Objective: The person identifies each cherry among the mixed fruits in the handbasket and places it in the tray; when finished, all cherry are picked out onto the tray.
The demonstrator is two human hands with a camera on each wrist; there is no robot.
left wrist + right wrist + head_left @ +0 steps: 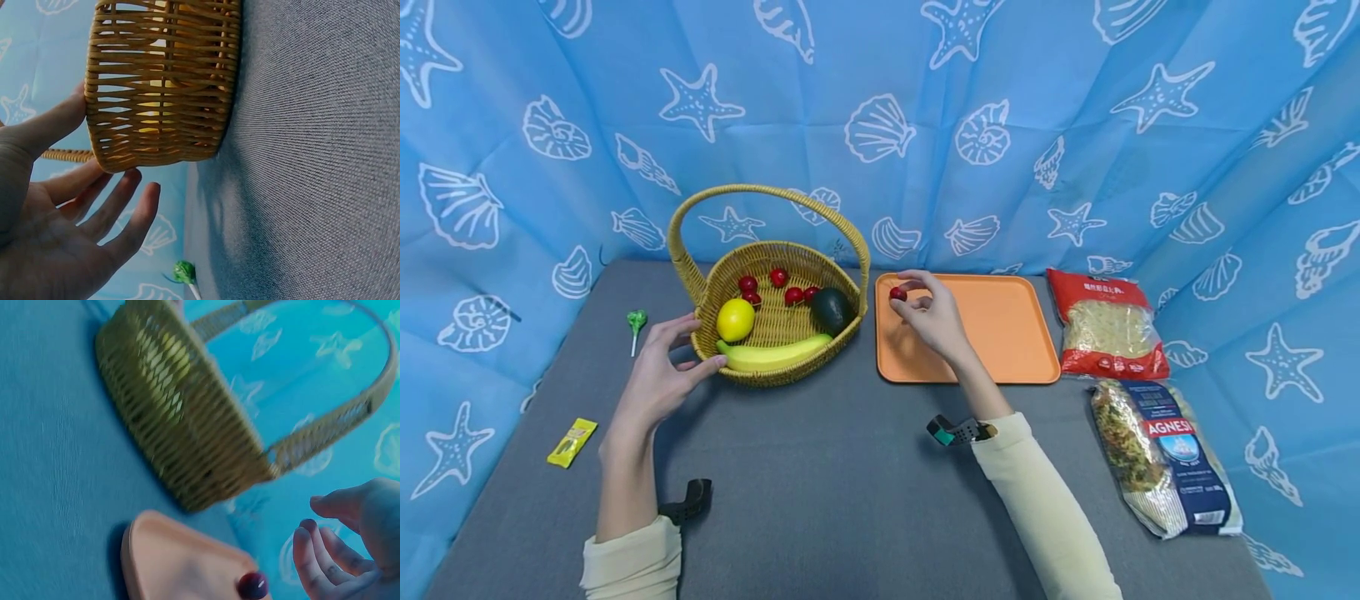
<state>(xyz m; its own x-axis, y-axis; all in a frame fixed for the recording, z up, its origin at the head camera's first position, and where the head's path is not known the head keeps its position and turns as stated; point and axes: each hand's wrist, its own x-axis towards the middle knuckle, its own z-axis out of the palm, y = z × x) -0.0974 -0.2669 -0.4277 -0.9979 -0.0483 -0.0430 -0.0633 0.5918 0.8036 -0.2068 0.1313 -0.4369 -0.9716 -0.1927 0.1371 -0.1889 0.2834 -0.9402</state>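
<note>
My left hand (658, 375) holds the left end of the wicker basket (767, 380), thumb at the front rim and forefinger farther round; the other fingers spread loosely below in the left wrist view. Inside the basket lie a lemon (735, 320), a banana (775, 353), an avocado (832, 312) and several cherries (778, 276). Over the left part of the orange tray (1000, 329) is my right hand (931, 317), thumb and fingers apart. One cherry (252, 585) shows at the tray, separate from the fingertips in the right wrist view.
A green lollipop (636, 319) and a yellow packet (572, 442) lie left of the basket. Right of the tray are a red pasta bag (1108, 325) and a dark blue pasta bag (1165, 458). A blue shell-print curtain (850, 100) hangs behind the grey tabletop (835, 492).
</note>
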